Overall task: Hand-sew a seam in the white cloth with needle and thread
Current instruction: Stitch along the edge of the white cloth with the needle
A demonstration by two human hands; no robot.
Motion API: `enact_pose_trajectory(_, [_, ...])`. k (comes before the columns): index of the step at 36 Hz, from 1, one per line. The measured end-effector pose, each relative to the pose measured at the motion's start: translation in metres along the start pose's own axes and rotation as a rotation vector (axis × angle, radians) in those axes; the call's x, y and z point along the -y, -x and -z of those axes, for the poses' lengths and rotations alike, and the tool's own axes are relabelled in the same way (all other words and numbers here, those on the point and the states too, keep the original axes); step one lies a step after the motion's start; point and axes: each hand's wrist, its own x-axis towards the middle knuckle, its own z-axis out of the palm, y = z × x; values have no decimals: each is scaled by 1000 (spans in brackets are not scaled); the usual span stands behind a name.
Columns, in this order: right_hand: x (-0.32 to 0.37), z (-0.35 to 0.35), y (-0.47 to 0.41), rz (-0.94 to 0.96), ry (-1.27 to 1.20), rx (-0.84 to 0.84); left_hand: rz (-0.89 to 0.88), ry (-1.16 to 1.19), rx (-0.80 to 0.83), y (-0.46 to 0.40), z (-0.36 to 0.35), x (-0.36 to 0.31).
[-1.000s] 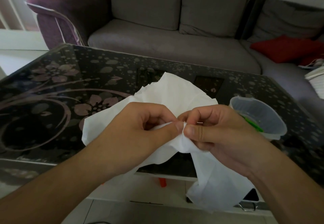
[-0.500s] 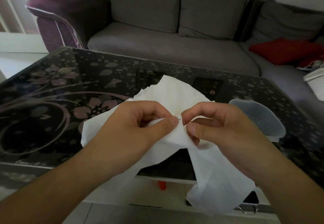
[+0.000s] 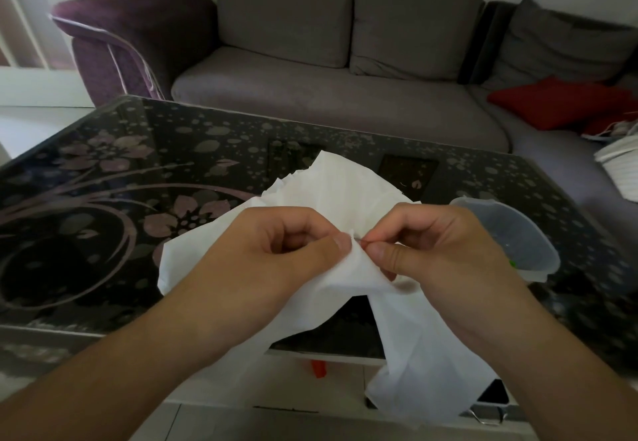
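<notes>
The left hand [image 3: 276,250] pinches a fold of the white cloth [image 3: 345,192] between thumb and curled fingers. Just right of it, the right hand [image 3: 438,250] pinches a thin needle [image 3: 359,239] at the cloth edge. The cloth lies on the dark flowered glass table [image 3: 103,181] and hangs over its near edge. A clear plastic container [image 3: 511,237] stands right of the hands. A grey sofa [image 3: 310,95] is far behind.
</notes>
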Motion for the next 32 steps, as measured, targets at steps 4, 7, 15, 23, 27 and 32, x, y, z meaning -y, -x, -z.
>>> enact_pose_trajectory(4, [1,-1,0,27,19,-12,10,-60,-11,-1,-1,1])
enact_pose_trajectory(7, [1,-2,0,26,37,-22,6,-59,-29,-2,-1,2])
enact_pose_trajectory(15, [3,5,-1,-4,45,-3,29,-22,-76,-3,1,3])
enact_pose_trajectory(23, [1,3,-3,-35,39,-59,28,-22,-93,-3,0,2])
enact_pose_trajectory(27, [3,7,-2,0,12,-38,24,-28,-100,-3,0,2])
enact_pose_trajectory(32, [0,4,-4,4,92,-90,18,-8,-78,-3,1,3])
